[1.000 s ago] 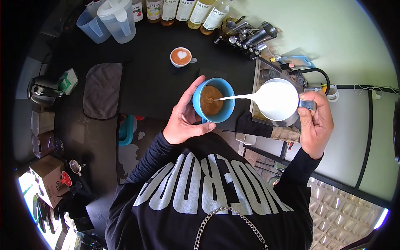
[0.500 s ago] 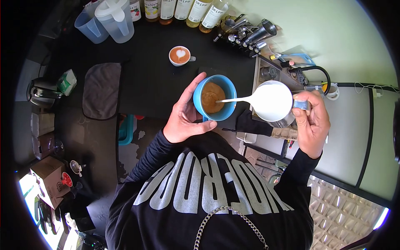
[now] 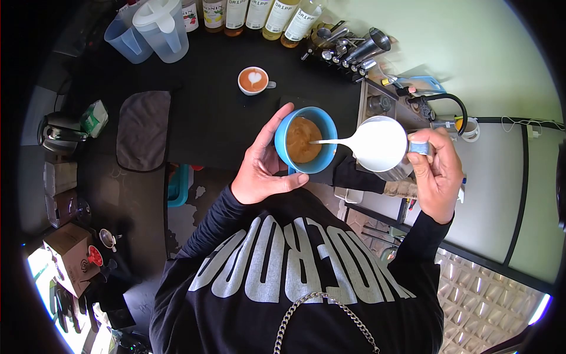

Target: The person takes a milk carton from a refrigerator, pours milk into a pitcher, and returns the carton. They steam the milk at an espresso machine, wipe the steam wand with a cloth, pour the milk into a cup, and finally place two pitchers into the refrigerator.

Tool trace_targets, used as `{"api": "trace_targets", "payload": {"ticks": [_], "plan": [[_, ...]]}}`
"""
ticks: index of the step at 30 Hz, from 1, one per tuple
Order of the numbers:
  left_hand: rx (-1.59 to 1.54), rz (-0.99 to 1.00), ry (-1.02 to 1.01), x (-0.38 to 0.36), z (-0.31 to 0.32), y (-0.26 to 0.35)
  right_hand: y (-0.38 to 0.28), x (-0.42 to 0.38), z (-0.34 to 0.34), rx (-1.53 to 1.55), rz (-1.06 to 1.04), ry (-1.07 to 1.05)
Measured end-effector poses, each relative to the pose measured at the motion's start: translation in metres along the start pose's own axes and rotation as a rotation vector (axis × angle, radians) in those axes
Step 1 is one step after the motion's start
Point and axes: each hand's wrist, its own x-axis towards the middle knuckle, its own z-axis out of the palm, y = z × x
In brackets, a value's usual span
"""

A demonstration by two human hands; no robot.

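Note:
My left hand (image 3: 263, 162) is wrapped round a blue cup (image 3: 328, 154), tilted to the right, with brown coffee (image 3: 303, 139) inside. In my right hand (image 3: 439, 174) is the handle of a metal milk pitcher (image 3: 396, 173), tipped toward the cup. A thin stream of white milk (image 3: 380, 143) runs from its spout into the coffee. Beyond the cup, a white cup (image 3: 253, 81) of coffee with a white heart on top stands on the dark counter (image 3: 206, 118). Neither hand touches it.
Syrup bottles (image 3: 277, 20) and plastic jugs (image 3: 162, 29) line the back. Metal bar tools (image 3: 348, 50) stand at the back right, near a sink. A dark cloth (image 3: 144, 130) lies on the left, with a metal kettle (image 3: 61, 131) farther left.
The pitcher and my right hand have shifted slightly left, closer to the blue cup. The coffee's surface stands a little higher and looks smoother. Milk keeps flowing.

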Motion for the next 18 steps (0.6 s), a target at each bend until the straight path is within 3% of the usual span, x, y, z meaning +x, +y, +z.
{"api": "trace_targets", "payload": {"ticks": [9, 18], "plan": [[0.021, -0.028, -0.013, -0.001, 0.0, -0.004, -0.014, 0.007, -0.006, -0.069, -0.061, 0.086], [0.006, -0.031, -0.01, 0.002, 0.003, -0.001, -0.008, 0.003, -0.004, -0.04, -0.012, 0.026]]}}
